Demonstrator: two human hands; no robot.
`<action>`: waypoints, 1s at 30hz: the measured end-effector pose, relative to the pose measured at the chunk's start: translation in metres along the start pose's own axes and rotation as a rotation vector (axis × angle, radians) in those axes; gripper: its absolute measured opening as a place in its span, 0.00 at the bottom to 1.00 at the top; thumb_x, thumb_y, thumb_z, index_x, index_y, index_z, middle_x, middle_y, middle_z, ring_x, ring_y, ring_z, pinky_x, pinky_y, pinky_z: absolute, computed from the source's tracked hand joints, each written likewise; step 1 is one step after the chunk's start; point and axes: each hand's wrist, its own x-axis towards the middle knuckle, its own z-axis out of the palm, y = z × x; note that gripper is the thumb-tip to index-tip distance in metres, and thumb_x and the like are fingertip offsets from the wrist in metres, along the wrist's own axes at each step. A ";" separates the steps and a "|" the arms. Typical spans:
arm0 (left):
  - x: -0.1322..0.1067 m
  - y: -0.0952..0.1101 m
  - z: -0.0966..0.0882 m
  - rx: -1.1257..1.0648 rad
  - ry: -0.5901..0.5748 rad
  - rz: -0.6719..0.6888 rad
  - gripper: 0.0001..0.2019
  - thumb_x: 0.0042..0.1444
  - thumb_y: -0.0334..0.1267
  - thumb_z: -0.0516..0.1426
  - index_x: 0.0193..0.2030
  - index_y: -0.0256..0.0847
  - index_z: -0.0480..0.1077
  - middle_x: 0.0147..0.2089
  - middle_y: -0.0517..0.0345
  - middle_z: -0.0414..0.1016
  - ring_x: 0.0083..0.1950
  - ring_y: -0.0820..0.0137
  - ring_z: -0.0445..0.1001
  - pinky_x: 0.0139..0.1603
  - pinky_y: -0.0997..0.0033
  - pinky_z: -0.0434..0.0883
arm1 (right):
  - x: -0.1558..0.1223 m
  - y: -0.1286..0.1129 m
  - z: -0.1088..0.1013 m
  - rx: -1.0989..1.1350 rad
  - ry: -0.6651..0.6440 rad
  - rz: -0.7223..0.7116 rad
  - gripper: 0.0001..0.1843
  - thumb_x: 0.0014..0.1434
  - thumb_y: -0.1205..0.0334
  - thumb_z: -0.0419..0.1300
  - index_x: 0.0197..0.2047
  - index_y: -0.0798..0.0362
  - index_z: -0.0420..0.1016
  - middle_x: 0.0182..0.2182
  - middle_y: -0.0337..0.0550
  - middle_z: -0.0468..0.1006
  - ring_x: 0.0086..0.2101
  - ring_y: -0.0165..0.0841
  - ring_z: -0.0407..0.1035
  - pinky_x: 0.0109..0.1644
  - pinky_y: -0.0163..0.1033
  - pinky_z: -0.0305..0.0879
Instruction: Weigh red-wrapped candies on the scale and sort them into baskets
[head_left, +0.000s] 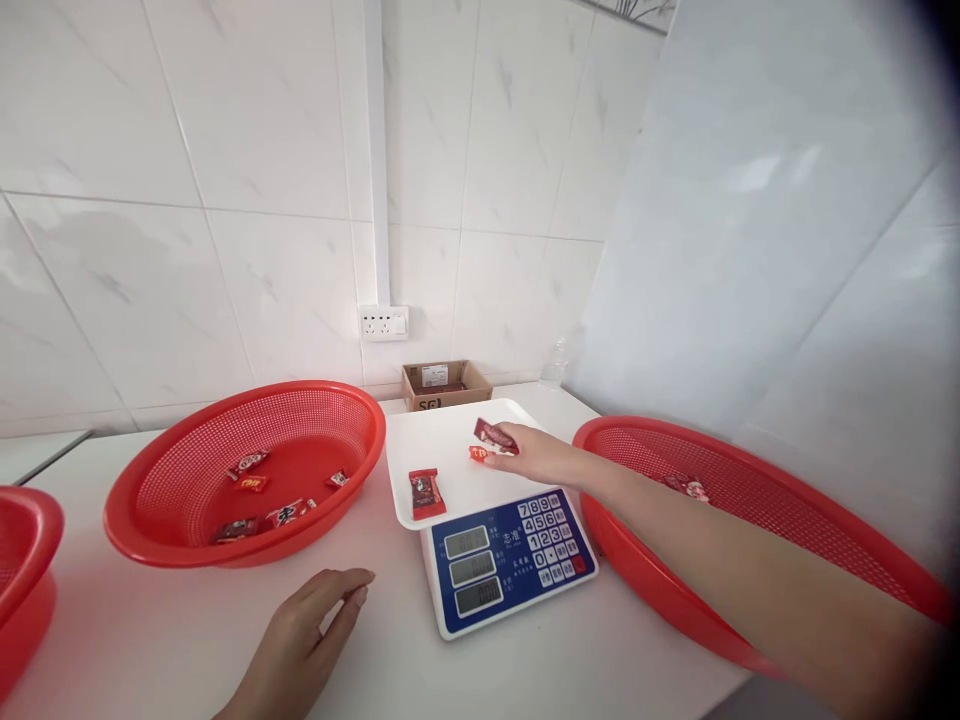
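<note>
Over the white pan of a digital scale, my right hand is closed on wrapped candies. A dark red candy sticks out of its fingers, with a small bright red candy at the fingertips below it. Another red and brown packet lies at the pan's front left corner. My left hand is low over the table, left of the scale, fingers loosely curved with a gap by the thumb and nothing seen in it. The digits on the scale's displays are too faint to read surely.
A red mesh basket on the left contains several wrapped candies. To the right, under my forearm, another red basket has candy in it. Part of a third basket shows at the left edge. Behind the scale stands a cardboard box.
</note>
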 end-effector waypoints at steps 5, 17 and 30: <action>0.000 -0.001 0.000 -0.005 0.021 0.016 0.11 0.58 0.42 0.49 0.40 0.47 0.71 0.35 0.60 0.76 0.35 0.73 0.75 0.34 0.80 0.72 | -0.003 -0.019 0.018 -0.195 -0.066 -0.079 0.44 0.49 0.36 0.54 0.64 0.49 0.52 0.65 0.53 0.44 0.62 0.49 0.36 0.60 0.54 0.44; 0.001 0.002 -0.002 0.003 0.004 -0.020 0.11 0.58 0.43 0.49 0.40 0.46 0.72 0.36 0.59 0.77 0.35 0.71 0.75 0.35 0.78 0.73 | 0.020 -0.035 0.059 -0.221 -0.142 -0.130 0.38 0.54 0.34 0.44 0.64 0.43 0.50 0.65 0.50 0.43 0.63 0.47 0.28 0.59 0.64 0.32; -0.003 -0.023 0.010 0.051 0.075 -0.029 0.12 0.51 0.50 0.54 0.38 0.51 0.73 0.37 0.64 0.78 0.36 0.70 0.77 0.32 0.83 0.73 | -0.074 0.123 -0.069 0.018 0.099 0.288 0.36 0.50 0.46 0.59 0.59 0.53 0.61 0.58 0.50 0.63 0.57 0.45 0.56 0.60 0.48 0.51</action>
